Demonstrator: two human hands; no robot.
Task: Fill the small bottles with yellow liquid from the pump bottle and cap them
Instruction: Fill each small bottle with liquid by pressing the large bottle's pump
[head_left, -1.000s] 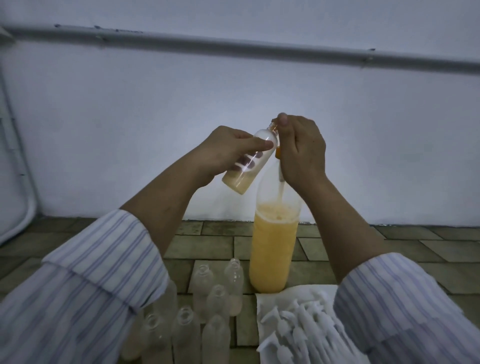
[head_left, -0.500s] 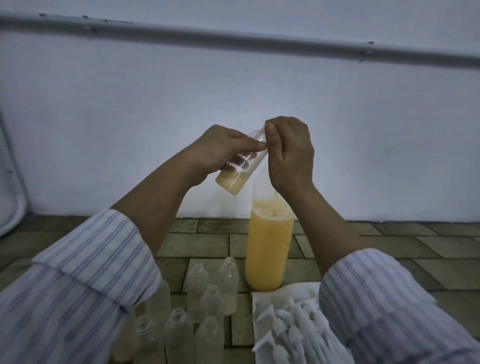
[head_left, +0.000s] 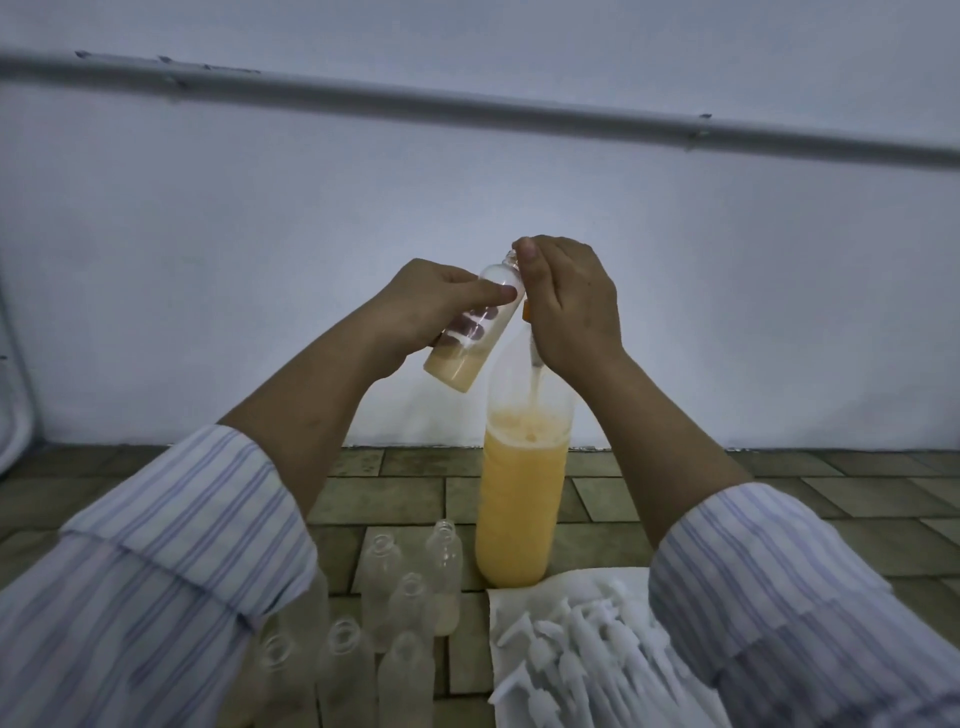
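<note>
Pump bottle (head_left: 521, 499): clear plastic, yellow-orange liquid, w/ small orange bit at neck. Small bottle (head_left: 470, 332): clear, pale yellow at bottom. Empty bottles (head_left: 395, 587): clear. Caps (head_left: 582, 654): white, on white sheet. Sleeves (head_left: 171, 561): white w/ blue stripes. Floor (head_left: 779, 499): olive-brown tiles. Wall (head_left: 260, 234): pale blue-grey; pipe (head_left: 467, 106) grey.

Two bare forearms are seen, each ending in a bare hand: the left hand (head_left: 431, 306) and the right hand (head_left: 571, 301). A white shirt with thin blue-lilac stripes is worn. The left sleeve (head_left: 171, 561) and the right sleeve (head_left: 769, 587) are rolled back into broad folded cuffs below the elbows.
</note>
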